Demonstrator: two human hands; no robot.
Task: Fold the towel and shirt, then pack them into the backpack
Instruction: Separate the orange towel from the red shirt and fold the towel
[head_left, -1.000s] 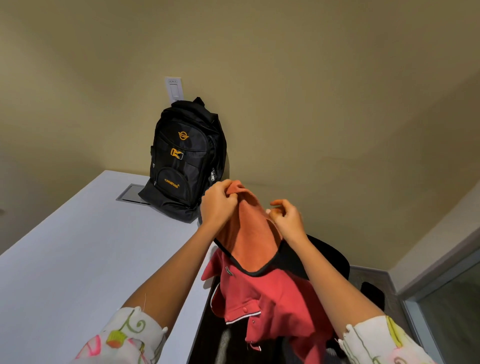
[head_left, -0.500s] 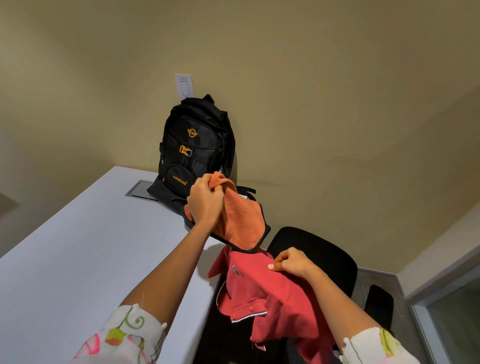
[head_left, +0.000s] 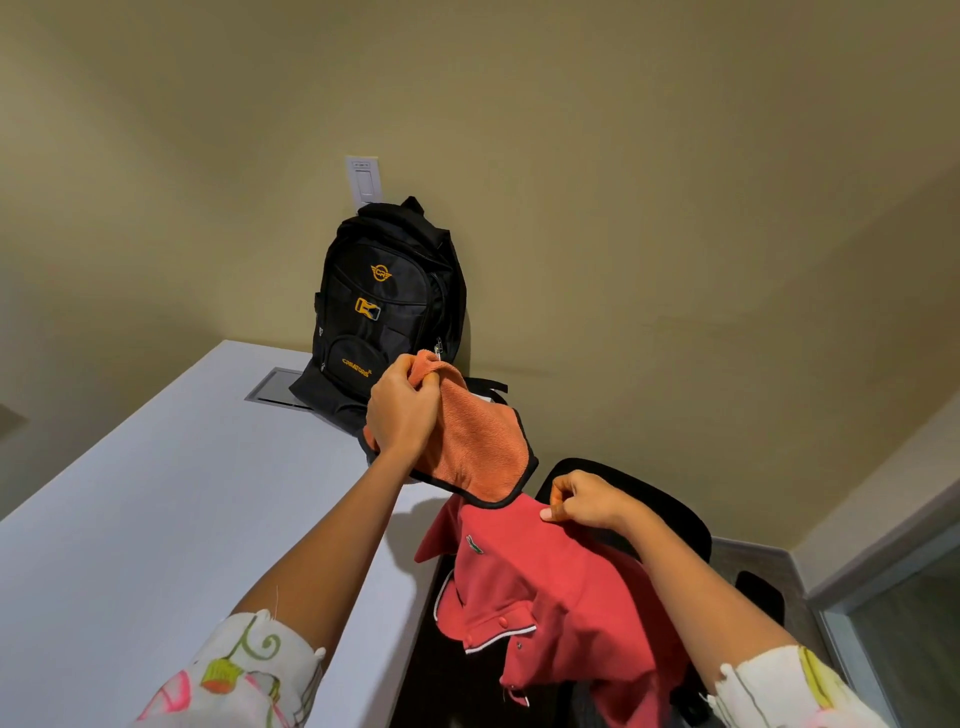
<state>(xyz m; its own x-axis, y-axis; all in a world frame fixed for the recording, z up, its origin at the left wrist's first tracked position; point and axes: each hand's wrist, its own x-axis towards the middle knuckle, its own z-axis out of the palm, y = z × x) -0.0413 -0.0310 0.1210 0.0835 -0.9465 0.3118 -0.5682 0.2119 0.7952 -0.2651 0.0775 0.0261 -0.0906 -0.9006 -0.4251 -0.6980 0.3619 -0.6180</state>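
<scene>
Left hand (head_left: 402, 415) grips orange towel (head_left: 478, 447) bunched, raised; right hand (head_left: 584, 501) pinches red shirt (head_left: 545, 587) below towel.

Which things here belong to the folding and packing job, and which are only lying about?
Job: orange terry towel with black edging; red polo shirt; black fabric backpack.
Lying about: white table; black chair; white wall switch; grey table hatch.

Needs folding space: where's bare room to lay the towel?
Free: white table, from its near edge to the cable hatch and backpack. Crowded: the table's right edge, under the towel and left hand; the shirt drapes over the chair.
</scene>
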